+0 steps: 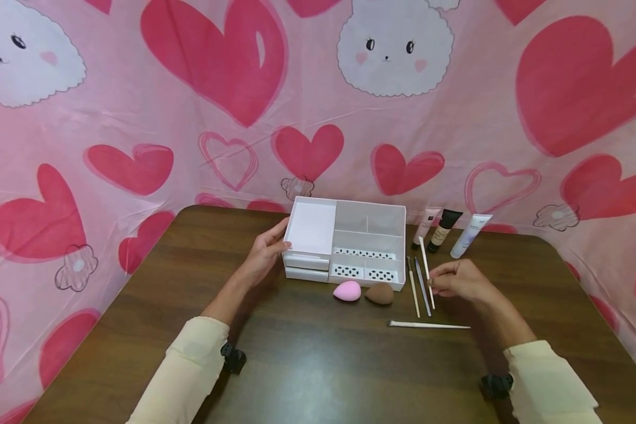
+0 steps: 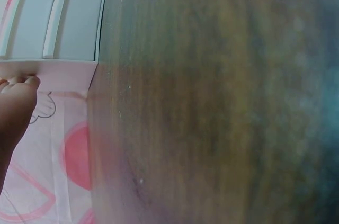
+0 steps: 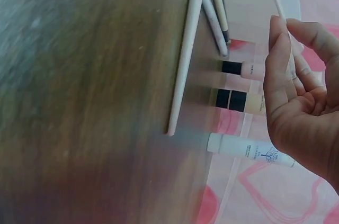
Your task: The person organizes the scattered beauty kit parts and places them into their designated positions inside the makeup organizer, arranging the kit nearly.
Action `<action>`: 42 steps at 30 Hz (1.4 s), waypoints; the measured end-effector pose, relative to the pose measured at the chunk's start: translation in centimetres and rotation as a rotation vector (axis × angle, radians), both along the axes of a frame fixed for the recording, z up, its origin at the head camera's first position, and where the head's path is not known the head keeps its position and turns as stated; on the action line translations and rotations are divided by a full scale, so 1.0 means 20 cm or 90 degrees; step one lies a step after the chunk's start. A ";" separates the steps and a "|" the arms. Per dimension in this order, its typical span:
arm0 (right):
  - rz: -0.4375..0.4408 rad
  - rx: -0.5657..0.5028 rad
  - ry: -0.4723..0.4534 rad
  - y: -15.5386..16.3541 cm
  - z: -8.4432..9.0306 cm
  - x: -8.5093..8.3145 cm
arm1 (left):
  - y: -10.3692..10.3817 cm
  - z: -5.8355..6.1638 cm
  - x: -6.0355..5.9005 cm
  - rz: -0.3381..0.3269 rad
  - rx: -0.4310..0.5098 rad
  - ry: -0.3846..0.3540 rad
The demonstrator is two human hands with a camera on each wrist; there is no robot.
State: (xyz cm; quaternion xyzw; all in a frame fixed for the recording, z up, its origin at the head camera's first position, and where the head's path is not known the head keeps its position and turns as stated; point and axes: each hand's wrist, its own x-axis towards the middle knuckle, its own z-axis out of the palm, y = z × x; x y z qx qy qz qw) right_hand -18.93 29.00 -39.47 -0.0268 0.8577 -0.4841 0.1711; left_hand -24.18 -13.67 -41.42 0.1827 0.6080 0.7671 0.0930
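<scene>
My left hand point(image 1: 265, 250) touches the left side of a white cosmetic organizer point(image 1: 312, 228), its thumb at the front edge. In the left wrist view, my fingertips point(image 2: 33, 82) lie against its side wall. My right hand point(image 1: 460, 279) pinches a thin white makeup brush point(image 1: 424, 254) held tilted, right of the organizer. In the right wrist view, the fingers partly hide this brush. Beside it on the table lie a brush with a pale wooden handle point(image 1: 414, 292) and a grey-lilac brush point(image 1: 423, 288). Another white brush point(image 1: 429, 325) lies crosswise in front.
A pink makeup sponge point(image 1: 347, 291) and a brown one point(image 1: 380, 294) sit before the organizer. A pink tube point(image 1: 427, 225), a black-capped foundation tube point(image 1: 445, 228) and a white tube point(image 1: 470, 237) stand at the back right. A heart-patterned cloth point(image 1: 312, 106) hangs behind the wooden table point(image 1: 307, 359).
</scene>
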 end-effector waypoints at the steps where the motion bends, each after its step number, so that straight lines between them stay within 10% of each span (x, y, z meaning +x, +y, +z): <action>1: -0.001 -0.002 0.000 0.00 0.00 0.00 | 0.00 0.00 0.00 0.000 0.003 -0.001; 42: 0.004 -0.119 0.020 -0.16 0.09 -0.08 | 0.01 0.00 0.00 -0.004 0.017 0.003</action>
